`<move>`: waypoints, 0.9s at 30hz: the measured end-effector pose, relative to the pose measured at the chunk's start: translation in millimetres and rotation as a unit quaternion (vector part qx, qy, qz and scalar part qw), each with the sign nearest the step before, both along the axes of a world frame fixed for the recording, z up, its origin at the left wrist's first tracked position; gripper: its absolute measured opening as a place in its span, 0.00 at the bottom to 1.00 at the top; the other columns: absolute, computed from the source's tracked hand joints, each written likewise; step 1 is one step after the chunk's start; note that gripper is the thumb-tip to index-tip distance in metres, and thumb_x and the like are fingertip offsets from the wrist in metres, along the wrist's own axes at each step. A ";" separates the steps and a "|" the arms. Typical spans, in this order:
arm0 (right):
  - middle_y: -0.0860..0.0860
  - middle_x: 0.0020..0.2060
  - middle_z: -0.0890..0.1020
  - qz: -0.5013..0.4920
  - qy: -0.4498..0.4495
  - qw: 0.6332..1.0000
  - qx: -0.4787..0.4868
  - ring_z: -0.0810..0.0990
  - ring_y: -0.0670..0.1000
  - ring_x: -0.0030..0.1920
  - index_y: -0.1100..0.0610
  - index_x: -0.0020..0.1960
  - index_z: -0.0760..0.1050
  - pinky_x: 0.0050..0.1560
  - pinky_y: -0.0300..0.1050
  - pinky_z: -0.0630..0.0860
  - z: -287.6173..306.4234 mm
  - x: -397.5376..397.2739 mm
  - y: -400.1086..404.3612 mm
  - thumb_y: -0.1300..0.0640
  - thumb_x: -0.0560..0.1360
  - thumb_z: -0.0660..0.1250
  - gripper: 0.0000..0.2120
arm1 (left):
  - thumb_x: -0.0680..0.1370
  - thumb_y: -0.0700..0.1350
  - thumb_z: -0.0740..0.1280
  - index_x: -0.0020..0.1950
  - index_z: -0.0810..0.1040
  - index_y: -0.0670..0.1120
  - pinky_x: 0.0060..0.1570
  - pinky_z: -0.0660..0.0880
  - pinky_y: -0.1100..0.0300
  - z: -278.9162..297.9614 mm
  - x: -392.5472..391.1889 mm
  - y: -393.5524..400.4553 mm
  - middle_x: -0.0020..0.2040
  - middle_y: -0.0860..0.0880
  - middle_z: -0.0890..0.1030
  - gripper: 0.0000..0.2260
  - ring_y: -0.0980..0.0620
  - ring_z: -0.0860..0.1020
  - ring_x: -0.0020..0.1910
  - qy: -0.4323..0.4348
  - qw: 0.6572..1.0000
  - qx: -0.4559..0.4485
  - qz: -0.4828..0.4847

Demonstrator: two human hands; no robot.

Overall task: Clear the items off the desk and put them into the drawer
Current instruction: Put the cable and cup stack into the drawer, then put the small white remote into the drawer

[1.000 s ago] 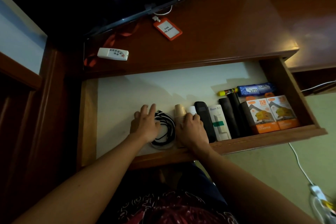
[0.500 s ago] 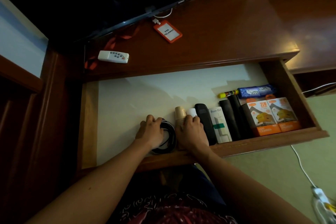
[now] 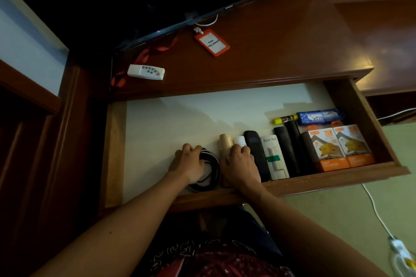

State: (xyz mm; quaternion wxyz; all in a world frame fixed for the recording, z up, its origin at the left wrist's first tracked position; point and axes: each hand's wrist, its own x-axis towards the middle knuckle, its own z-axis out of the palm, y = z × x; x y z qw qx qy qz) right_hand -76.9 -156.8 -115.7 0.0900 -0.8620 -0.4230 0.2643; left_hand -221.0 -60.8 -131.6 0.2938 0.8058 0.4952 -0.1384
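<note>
— What sits in the open drawer (image 3: 380, 132)?

— Along its front edge, one coiled cable (image 3: 210, 172), one tan roll (image 3: 225, 141), one small white tube (image 3: 240, 140), three black bars, one white remote (image 3: 275, 159) and two orange boxes (image 3: 337, 148). Behind them lie one yellow marker (image 3: 284, 119) and one blue packet (image 3: 320, 116).

— And the hands?

— The left hand (image 3: 188, 165) has fingers curled shut over the cable's left side. The right hand (image 3: 240, 166) rests on the tan roll and white tube, fingers bent together; grip unclear.

— Anything left on the desk (image 3: 281, 51)?

— One white remote control (image 3: 146, 72) and one orange badge holder (image 3: 212, 42), near the television's edge. The drawer's left half lies bare.
</note>
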 end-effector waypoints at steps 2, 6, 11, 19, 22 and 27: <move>0.60 0.59 0.72 0.001 -0.005 1.000 0.001 0.74 0.64 0.58 0.60 0.62 0.68 0.51 0.59 0.76 -0.6 -0.3 -2.0 0.43 0.79 0.59 0.22 | 0.81 0.53 0.58 0.73 0.66 0.52 0.61 0.72 0.49 4.1 -3.1 4.5 0.67 0.47 0.67 0.21 0.43 0.69 0.64 -0.012 1.000 0.011 0.008; 0.58 0.57 0.72 0.018 -0.061 0.998 -0.007 0.74 0.61 0.56 0.59 0.61 0.69 0.48 0.56 0.76 -1.5 -3.7 -5.3 0.42 0.79 0.57 0.22 | 0.80 0.51 0.60 0.72 0.69 0.50 0.59 0.73 0.50 24.3 -9.0 26.7 0.68 0.49 0.70 0.20 0.46 0.70 0.64 -0.072 0.993 0.082 0.036; 0.57 0.60 0.71 0.047 -0.127 0.991 -0.020 0.73 0.59 0.57 0.56 0.66 0.67 0.51 0.55 0.74 2.5 -8.0 -3.5 0.41 0.79 0.55 0.23 | 0.80 0.47 0.61 0.68 0.74 0.48 0.54 0.75 0.50 63.7 -16.0 72.0 0.65 0.48 0.73 0.17 0.46 0.72 0.61 -0.131 0.969 0.204 0.045; 0.57 0.80 0.51 0.124 -0.113 0.977 0.129 0.50 0.60 0.79 0.52 0.79 0.55 0.75 0.60 0.53 58.0 5.9 103.0 0.42 0.80 0.57 0.31 | 0.76 0.38 0.66 0.72 0.70 0.47 0.60 0.72 0.45 95.1 -22.2 155.1 0.69 0.45 0.69 0.23 0.41 0.69 0.65 -0.117 0.934 0.337 0.016; 0.56 0.81 0.45 0.135 -0.127 0.970 0.159 0.42 0.59 0.80 0.51 0.81 0.51 0.76 0.58 0.43 71.1 21.3 140.3 0.43 0.82 0.54 0.31 | 0.73 0.35 0.68 0.78 0.59 0.50 0.71 0.62 0.42 102.7 -18.6 180.1 0.78 0.45 0.58 0.36 0.40 0.59 0.75 -0.040 0.947 0.319 -0.004; 0.55 0.80 0.37 0.176 -0.134 0.969 0.108 0.34 0.63 0.78 0.48 0.82 0.41 0.75 0.61 0.35 69.8 46.9 176.5 0.37 0.83 0.42 0.31 | 0.75 0.35 0.66 0.81 0.46 0.53 0.76 0.45 0.43 103.9 -18.2 205.2 0.81 0.46 0.49 0.41 0.42 0.47 0.79 0.065 0.955 0.287 -0.030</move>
